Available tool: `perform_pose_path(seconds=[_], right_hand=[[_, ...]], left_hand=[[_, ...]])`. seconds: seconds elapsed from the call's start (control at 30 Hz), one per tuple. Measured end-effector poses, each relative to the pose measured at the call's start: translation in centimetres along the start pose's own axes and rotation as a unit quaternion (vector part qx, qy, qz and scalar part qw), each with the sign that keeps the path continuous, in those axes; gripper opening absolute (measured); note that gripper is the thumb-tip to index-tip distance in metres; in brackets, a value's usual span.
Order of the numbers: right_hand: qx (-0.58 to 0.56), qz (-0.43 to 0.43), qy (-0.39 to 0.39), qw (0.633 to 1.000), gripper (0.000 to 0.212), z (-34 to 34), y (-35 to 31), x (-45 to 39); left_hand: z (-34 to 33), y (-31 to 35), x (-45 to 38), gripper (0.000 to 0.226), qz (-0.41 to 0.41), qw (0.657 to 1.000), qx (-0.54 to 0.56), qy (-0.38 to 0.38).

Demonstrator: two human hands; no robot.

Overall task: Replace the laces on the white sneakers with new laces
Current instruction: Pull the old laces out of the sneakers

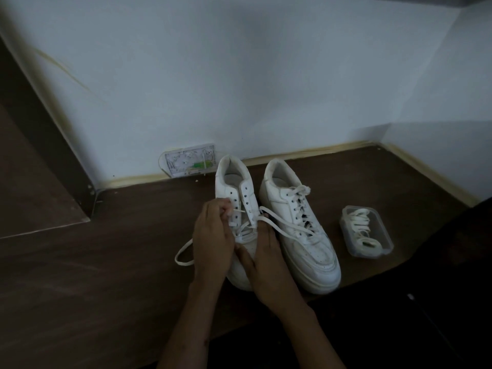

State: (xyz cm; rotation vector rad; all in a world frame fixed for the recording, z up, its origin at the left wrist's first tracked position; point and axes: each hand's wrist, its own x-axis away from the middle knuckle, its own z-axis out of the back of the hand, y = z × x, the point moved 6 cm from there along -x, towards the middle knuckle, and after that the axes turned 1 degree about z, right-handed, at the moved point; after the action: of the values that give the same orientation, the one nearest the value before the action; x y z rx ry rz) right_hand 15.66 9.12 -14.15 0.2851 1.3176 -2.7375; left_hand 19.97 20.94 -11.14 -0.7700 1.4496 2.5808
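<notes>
We judge the lace (282, 224) could snag or drag the left sneaker (241, 209) sideways if pulled hard while its lower eyelets remain threaded. Our left hand (211, 235) pinches the lace tip beside the eyelets, fingers together; our right hand (266, 251) presses flat on the toe, steadying, gripping nothing, the sneaker standing on the dark floor (106, 275) touching its laced partner (298, 225)

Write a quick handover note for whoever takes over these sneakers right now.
Left hand: pinching the lace tip at an eyelet of the left sneaker.
Right hand: steadying that sneaker's toe; grip unclear.
Right sneaker: fully laced, beside it.
Clear box: right of the shoes, laces inside.
Done: left sneaker's lower eyelets laced.
Left: its upper eyelets. I can't tell old laces from new.
</notes>
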Motion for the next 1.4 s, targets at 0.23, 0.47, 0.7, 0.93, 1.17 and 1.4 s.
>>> perform_pose_path(seconds=[0.23,0.47,0.7,0.93,1.17,1.4], right_hand=[[-0.016,-0.010,0.000,1.000,0.084,-0.2,0.1,0.0],[-0.035,-0.013,0.001,0.999,0.074,0.0,0.2,-0.1],[-0.012,-0.013,0.104,0.994,0.027,2.1,-0.5,-0.8],[0.070,-0.048,0.161,0.983,0.036,2.8,-0.7,-2.6],[0.057,-0.049,0.159,0.984,0.035,3.0,-0.7,-2.4],[-0.033,-0.035,0.130,0.990,0.034,1.7,-0.3,-0.2]], left_hand=[[-0.1,-0.4,0.1,0.014,0.055,0.998,0.022,0.002],[0.5,-1.3,-0.4,0.005,0.057,0.998,-0.006,0.006],[0.9,-1.1,-0.6,0.006,-0.036,0.998,0.001,-0.052],[0.9,-0.8,-0.6,0.006,-0.038,0.997,-0.006,-0.067],[2.6,-2.4,-1.0,0.005,0.089,0.996,0.022,0.022],[2.6,-1.3,-1.5,0.016,0.023,1.000,0.010,-0.019]])
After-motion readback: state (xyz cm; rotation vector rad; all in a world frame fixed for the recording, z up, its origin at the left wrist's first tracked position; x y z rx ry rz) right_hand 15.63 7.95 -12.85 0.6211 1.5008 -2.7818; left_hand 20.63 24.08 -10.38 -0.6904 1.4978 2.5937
